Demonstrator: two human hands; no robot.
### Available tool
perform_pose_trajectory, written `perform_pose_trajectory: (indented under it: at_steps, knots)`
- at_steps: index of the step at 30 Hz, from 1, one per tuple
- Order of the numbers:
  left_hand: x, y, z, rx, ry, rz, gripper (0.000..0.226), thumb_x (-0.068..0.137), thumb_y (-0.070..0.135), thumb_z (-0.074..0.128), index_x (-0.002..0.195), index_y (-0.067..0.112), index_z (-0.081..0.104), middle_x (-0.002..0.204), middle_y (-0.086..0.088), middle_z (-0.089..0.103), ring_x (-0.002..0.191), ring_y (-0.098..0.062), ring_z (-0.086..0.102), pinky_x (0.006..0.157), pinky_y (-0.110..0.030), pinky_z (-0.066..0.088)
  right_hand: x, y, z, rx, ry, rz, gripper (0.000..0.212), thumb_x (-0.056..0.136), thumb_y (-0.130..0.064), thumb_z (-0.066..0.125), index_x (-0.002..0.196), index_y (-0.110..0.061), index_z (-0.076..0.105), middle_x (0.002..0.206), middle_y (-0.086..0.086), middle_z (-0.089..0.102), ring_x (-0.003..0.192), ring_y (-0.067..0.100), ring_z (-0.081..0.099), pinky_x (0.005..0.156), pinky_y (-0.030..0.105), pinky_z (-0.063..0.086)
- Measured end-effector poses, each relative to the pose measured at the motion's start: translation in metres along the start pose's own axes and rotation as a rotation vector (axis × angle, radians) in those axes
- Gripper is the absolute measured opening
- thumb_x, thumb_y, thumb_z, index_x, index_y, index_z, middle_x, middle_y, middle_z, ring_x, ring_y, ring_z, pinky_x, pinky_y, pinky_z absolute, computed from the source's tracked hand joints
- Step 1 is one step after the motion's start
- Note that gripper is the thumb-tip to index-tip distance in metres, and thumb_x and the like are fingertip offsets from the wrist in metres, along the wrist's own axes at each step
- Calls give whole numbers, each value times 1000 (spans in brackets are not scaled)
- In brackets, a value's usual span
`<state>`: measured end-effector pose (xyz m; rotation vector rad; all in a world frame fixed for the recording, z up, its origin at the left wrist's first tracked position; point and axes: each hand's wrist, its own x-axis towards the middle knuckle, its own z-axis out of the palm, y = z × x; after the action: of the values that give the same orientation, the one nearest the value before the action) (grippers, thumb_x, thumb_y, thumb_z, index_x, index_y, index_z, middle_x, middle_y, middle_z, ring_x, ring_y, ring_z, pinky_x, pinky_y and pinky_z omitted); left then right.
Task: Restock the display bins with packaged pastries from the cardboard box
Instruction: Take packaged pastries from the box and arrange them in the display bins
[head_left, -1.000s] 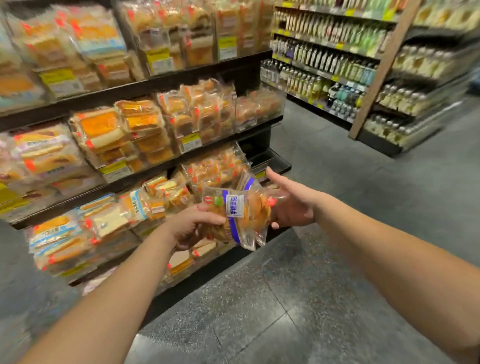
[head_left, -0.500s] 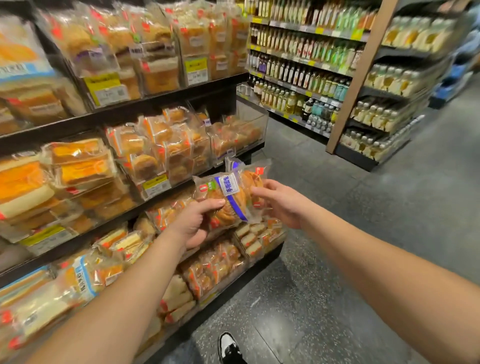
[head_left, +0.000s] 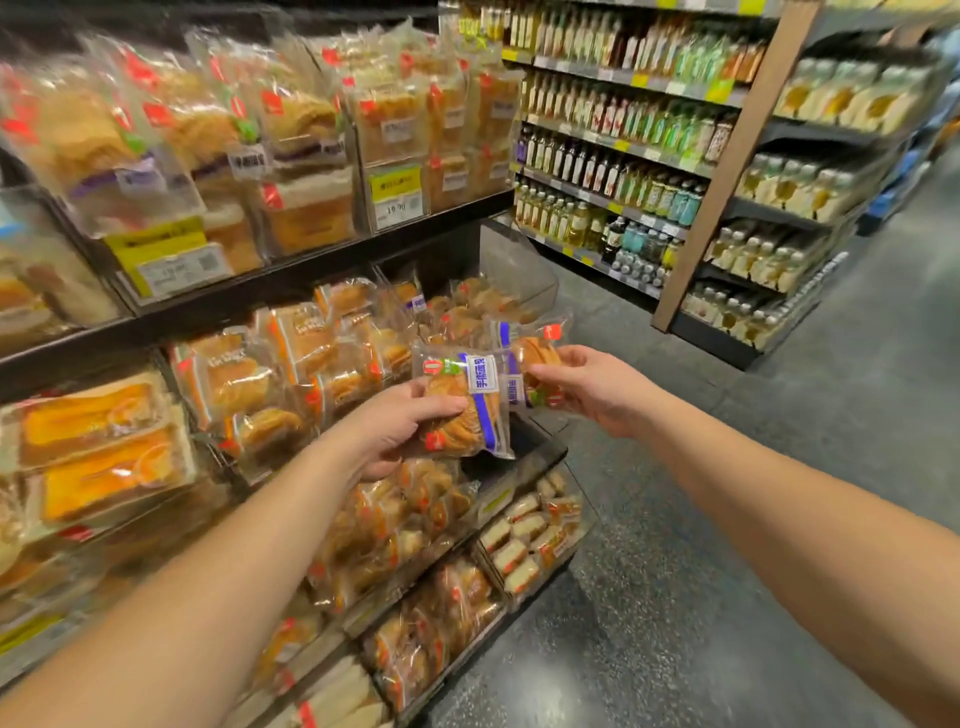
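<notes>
**Pastries in hand, not yet binned**

Left hand fingers pinch one packaged pastry; right hand fingers pinch a second pastry pack. Both hover at the middle shelf's right end, before its display bin. Neighbouring bins look stocked. Cardboard box not in view; remaining stock unknown.

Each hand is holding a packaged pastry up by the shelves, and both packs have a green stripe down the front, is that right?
Not quite: the stripe is blue, not green. The head view shows the left hand and right hand each holding a packaged pastry by the shelves.
</notes>
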<state>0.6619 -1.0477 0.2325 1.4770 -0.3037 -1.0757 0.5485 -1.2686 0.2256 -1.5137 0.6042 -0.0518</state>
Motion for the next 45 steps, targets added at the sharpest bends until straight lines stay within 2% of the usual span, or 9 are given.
perform_pose_trajectory:
  at_steps: [4, 8, 12, 14, 17, 24, 30, 35, 45]
  knots:
    - [20, 28, -13, 27, 32, 0, 39, 88, 18, 68, 123, 9, 55, 104, -12, 76, 95, -24, 73, 87, -39, 59, 29, -21, -20, -75, 20, -34, 48, 78, -25, 78, 118, -10, 57, 100, 2, 75, 83, 12, 73, 67, 21, 54]
    - [43, 50, -16, 105, 108, 30, 26, 96, 25, 61, 116, 8, 61, 96, -7, 77, 81, -16, 74, 57, -27, 61, 61, -36, -37, -212, 2, -38, 41, 85, -25, 76, 119, -12, 58, 104, 4, 74, 85, 13, 75, 68, 22, 54]
    - [72, 75, -19, 746, 308, 160, 31, 96, 54, 51, 103, 27, 64, 88, 13, 68, 75, 3, 59, 62, -9, 41, 99, -57, -53, -346, -14, -102, 45, 84, -30, 78, 123, -17, 60, 102, -1, 73, 86, 10, 73, 74, 25, 54]
    - [89, 88, -22, 885, 342, 161, 24, 95, 56, 52, 93, 33, 60, 82, 18, 61, 72, 6, 54, 59, -3, 36, 122, -68, -62, -437, -30, -134, 40, 84, -34, 78, 118, -21, 61, 102, -4, 71, 90, 11, 70, 81, 29, 54]
    - [119, 107, -27, 973, 416, 132, 57, 79, 74, 62, 110, 25, 61, 99, 9, 69, 90, -13, 67, 86, -30, 53, 159, -87, -74, -570, -66, -194, 34, 84, -37, 78, 109, -30, 57, 104, -7, 68, 96, 13, 68, 93, 39, 56]
    - [173, 144, -17, 1273, 593, 63, 58, 81, 50, 74, 128, 24, 55, 117, -2, 63, 104, -22, 59, 85, -32, 45, 232, -111, -100, -918, -113, -409, 52, 86, -38, 76, 132, -27, 55, 108, -10, 58, 99, 12, 56, 83, 25, 39]
    - [219, 133, -18, 1485, 643, 2, 53, 85, 44, 72, 131, 22, 54, 120, -2, 56, 107, -23, 57, 87, -38, 49, 293, -100, -104, -1145, -151, -552, 62, 85, -38, 76, 140, -23, 52, 127, 2, 54, 109, 16, 53, 90, 29, 44]
    - [248, 113, -15, 1660, 773, -78, 43, 90, 38, 69, 122, 16, 49, 115, -6, 63, 102, -30, 62, 72, -35, 38, 327, -86, -93, -1236, -230, -597, 63, 87, -40, 72, 143, -25, 48, 129, 1, 52, 122, 24, 50, 98, 38, 46]
    - [277, 91, -29, 1796, 822, -199, 33, 95, 11, 53, 128, 15, 51, 122, -9, 62, 114, -28, 55, 95, -40, 41, 362, -77, -66, -1238, -217, -665, 58, 91, -35, 69, 144, -28, 45, 134, -2, 53, 124, 23, 50, 98, 43, 49]
